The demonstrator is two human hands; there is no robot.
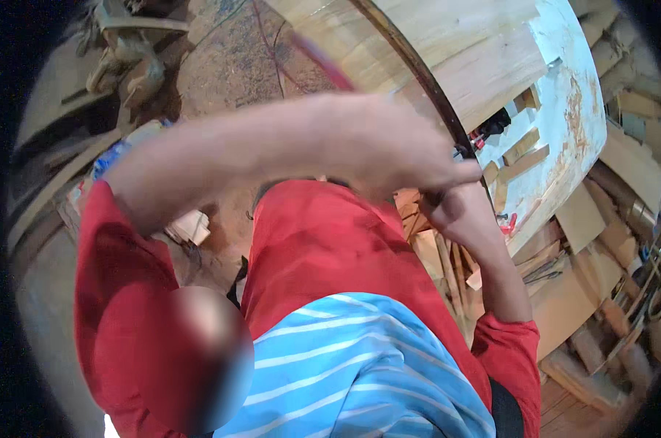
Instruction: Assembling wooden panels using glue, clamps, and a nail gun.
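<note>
- Head view: the left hand [400,150] reaches across the body from the left, its forearm running almost level through the middle of the picture, the red sleeve pushed back near the elbow.
- The left hand is curled, fingers bent down over the dark curved strip [425,80], a thin band that runs from the upper middle down along the edge of the wooden panel [462,51]. The fingers appear to close on the strip's lower end, though the exact grip is hidden behind the knuckles.
- The right hand [458,212] comes up from the lower right, just below the left hand and touching it. It is closed into a loose fist right at the strip's lower end; I cannot tell what it has hold of.
- The strip therefore lies above both hands, rising away from them to the upper left.
- To the right of the hands stands a pale blue painted board [571,109] with worn, rusty patches.
- Scraps of wood [586,292] lie piled at the lower right.
- A red shirt [323,241] and a blue striped cloth [360,365] fill the lower middle.
</note>
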